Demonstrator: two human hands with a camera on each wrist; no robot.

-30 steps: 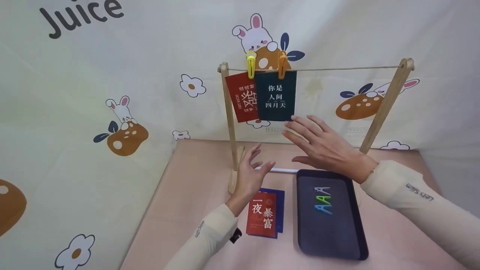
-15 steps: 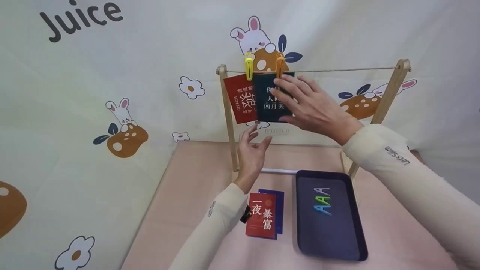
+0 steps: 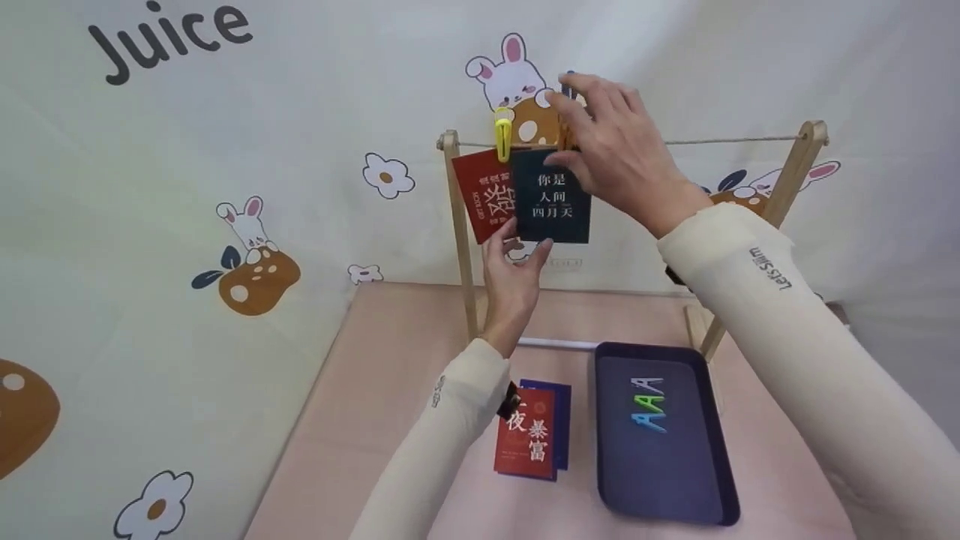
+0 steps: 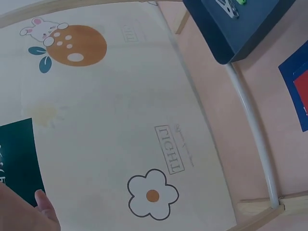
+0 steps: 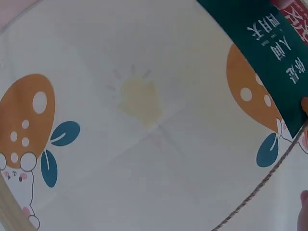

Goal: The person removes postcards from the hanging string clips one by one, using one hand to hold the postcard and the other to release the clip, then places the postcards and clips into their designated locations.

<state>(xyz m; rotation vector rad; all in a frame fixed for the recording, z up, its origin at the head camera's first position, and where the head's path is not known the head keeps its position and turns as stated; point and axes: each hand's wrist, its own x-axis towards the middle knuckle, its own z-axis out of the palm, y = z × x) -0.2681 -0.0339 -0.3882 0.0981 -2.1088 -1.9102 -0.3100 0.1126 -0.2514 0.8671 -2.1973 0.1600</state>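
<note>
The right hand [image 3: 622,142] is held at the orange clip [image 3: 564,136], its fingers bent and its thumb set well apart from them; the clip is partly hidden, and whether it is touched cannot be told. By that clip the dark green card [image 3: 551,202], printed with white Chinese characters, is hung from the rope [image 3: 735,140] at its top edge. The left hand [image 3: 514,281] is raised palm inward below the card, thumb and forefinger spread around its lower left corner; contact with the card cannot be made out.

The red card [image 3: 480,196] is hung tilted to the left of the green one, its right side overlapped by it, with the yellow clip [image 3: 503,139] set at its top. The rope is stretched between two posts of the wooden frame [image 3: 795,180], which is stood on the pink tabletop [image 3: 405,330].

Below, a red printed card [image 3: 534,465] is laid over a blue card [image 3: 562,435]. Beside them, three clips [image 3: 649,406], pale purple, green and blue, are lined up in the dark tray [image 3: 667,480]. Behind, rabbits and flowers are printed on the pale backdrop [image 3: 315,97].
</note>
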